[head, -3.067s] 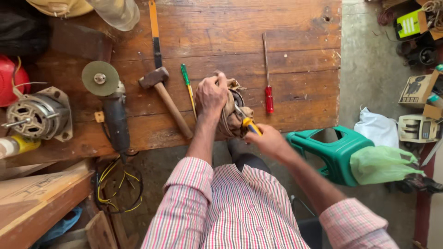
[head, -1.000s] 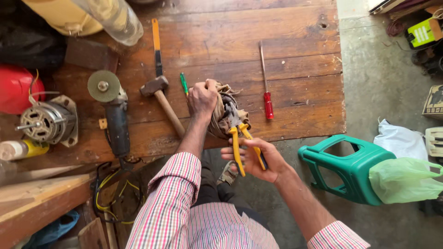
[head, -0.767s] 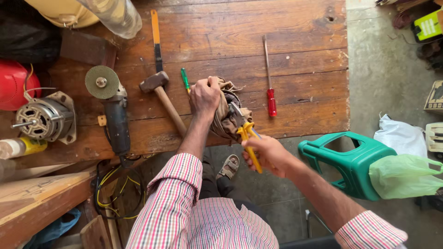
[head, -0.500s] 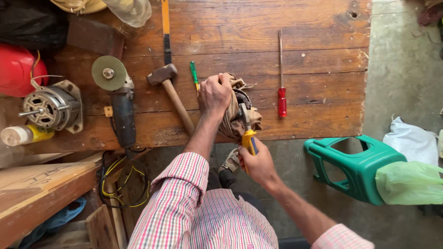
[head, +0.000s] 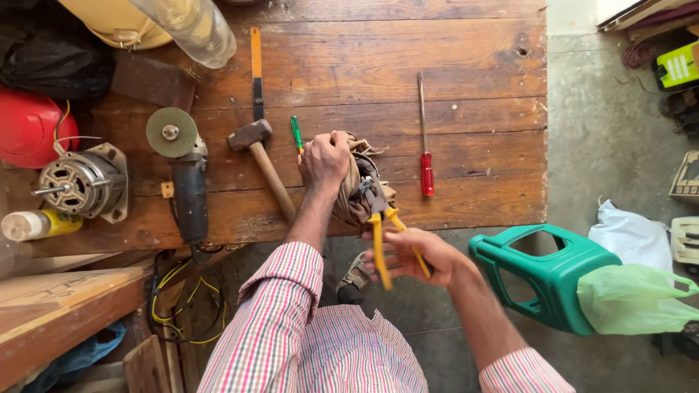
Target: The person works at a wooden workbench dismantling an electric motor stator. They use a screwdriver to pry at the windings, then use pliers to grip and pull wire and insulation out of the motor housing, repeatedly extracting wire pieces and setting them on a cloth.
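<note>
The brown wire bundle (head: pixel 357 185) sat mid-frame on the wooden workbench (head: pixel 466 58), and I saw the left hand (head: pixel 324 160) clamped over its top. Lower centre, the right hand (head: pixel 419 255) gripped yellow-handled pliers (head: pixel 378 225), handles spread, jaws at the bundle. Hammer (head: pixel 258 164) left, red screwdriver (head: pixel 424 142) right.

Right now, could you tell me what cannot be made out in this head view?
- Plier tips: buried in the brown wrapped bundle.
- Bundle's left side: covered by the left hand.
- Right hand fingers: motion-blurred.
- Yellow container: cut by the top edge.
</note>
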The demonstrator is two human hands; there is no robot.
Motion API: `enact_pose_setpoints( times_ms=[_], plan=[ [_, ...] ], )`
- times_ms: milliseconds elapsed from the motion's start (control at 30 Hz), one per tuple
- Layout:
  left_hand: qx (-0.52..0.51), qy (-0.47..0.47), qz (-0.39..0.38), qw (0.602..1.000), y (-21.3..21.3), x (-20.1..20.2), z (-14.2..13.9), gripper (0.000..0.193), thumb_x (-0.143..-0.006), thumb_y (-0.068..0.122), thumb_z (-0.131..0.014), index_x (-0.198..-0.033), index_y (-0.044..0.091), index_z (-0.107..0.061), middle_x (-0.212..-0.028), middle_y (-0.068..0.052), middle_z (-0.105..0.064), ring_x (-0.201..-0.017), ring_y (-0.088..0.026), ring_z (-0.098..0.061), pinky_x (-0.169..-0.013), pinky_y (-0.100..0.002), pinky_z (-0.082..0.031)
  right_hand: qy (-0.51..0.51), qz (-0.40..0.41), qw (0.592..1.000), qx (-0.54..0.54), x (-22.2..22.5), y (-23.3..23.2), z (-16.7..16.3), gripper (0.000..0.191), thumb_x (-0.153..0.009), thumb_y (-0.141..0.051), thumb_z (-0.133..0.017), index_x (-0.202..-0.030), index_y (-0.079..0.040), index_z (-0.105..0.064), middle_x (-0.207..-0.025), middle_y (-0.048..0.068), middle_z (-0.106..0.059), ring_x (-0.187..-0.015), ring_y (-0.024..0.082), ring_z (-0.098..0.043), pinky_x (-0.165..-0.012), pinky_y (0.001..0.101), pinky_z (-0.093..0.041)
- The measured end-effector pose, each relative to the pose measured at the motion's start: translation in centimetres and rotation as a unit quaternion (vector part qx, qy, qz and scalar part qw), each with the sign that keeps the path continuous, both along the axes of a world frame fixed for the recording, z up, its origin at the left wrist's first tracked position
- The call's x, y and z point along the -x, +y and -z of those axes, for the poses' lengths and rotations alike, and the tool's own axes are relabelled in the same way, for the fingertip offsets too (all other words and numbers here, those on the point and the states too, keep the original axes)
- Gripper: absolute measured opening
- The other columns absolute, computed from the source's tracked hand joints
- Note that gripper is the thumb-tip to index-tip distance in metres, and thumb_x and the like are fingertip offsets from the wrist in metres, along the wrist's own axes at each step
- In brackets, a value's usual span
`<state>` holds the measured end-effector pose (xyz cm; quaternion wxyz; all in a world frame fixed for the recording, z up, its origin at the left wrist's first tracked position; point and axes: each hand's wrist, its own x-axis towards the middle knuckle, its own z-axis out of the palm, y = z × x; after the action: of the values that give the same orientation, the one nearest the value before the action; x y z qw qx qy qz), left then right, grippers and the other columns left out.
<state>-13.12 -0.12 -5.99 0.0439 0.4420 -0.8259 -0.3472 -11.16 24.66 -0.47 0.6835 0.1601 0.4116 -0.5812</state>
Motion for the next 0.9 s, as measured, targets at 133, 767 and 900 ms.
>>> enact_pose_setpoints(
  times_ms=[133,767,900],
  plan=[
    [-0.005,0.015,0.001,1.000,-0.2,0.2,-0.1,0.047,-0.095,0.041,-0.048,-0.087,0.007,-0.081,-0.087,-0.024,-0.075,-0.084,-0.045,-0.072,-0.081,-0.055,-0.055,-0.163,0.068,0.978,0.108,0.2,-1.3,-1.3,0.043,-0.094,-0.031,-0.061,-0.126,-0.002,-0.060,-0.105,0.014,-0.069,-0.100,0.028,-0.067,-0.094,0.0499,-0.054],
    [0.017,0.036,0.012,0.999,-0.6,0.8,-1.0,0.041,-0.094,0.038,-0.051,-0.085,0.011,-0.081,-0.087,-0.022,-0.074,-0.088,-0.044,-0.070,-0.087,-0.054,-0.052,0.503,0.045,0.830,-0.236,-8.2,-6.2,7.6,0.022,-0.086,-0.017,-0.063,-0.096,0.003,-0.063,-0.065,0.009,-0.060,-0.056,0.019,-0.061,-0.054,0.0370,-0.052],
    [0.018,0.023,0.019,0.999,-0.4,0.8,-1.2,0.043,-0.095,0.039,-0.049,-0.087,0.011,-0.081,-0.088,-0.022,-0.075,-0.088,-0.045,-0.070,-0.087,-0.053,-0.052,0.505,-0.010,0.841,-0.194,-7.1,-4.5,6.0,0.029,-0.086,-0.019,-0.064,-0.105,0.003,-0.063,-0.081,0.011,-0.067,-0.071,0.022,-0.066,-0.069,0.0365,-0.054]
  ],
)
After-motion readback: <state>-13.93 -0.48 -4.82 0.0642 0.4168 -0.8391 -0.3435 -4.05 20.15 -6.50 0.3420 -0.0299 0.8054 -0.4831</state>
